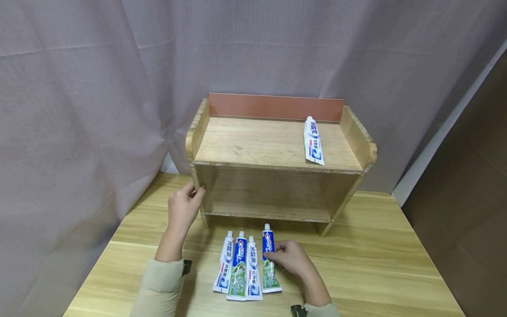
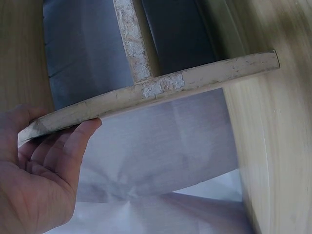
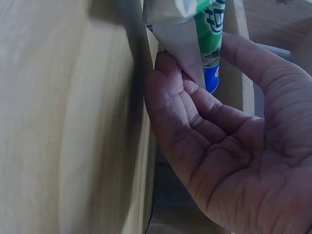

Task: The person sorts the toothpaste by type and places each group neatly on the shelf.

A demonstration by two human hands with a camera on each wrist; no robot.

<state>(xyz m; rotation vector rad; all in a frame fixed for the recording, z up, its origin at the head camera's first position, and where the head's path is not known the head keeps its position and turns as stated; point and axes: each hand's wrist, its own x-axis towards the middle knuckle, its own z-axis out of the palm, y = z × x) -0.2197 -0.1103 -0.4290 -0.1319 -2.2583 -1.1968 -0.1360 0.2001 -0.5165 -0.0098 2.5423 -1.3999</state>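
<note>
My left hand [image 1: 182,210] holds the front edge of the left side panel of a small wooden shelf [image 1: 253,147]. In the left wrist view the thumb lies on one face of that panel [image 2: 209,78] and the fingers on the other. With thumb and fingers my right hand [image 1: 295,260] pinches a blue and green toothpaste tube [image 1: 268,240] by its side, cap pointing to the shelf. The right wrist view shows the tube's green and silver end [image 3: 209,36] above the fingers. Left of it lie two white toothpaste tubes [image 1: 224,264] with another blue and green toothpaste tube [image 1: 239,264] between them.
Another white toothpaste tube [image 1: 314,141] lies on the shelf's top board, toward the right. A reddish back strip [image 1: 273,106] and raised side panels border that board. Grey curtain [image 1: 253,48] hangs behind the wood-grain table [image 1: 380,264]; a brown surface [image 1: 459,176] stands at the right.
</note>
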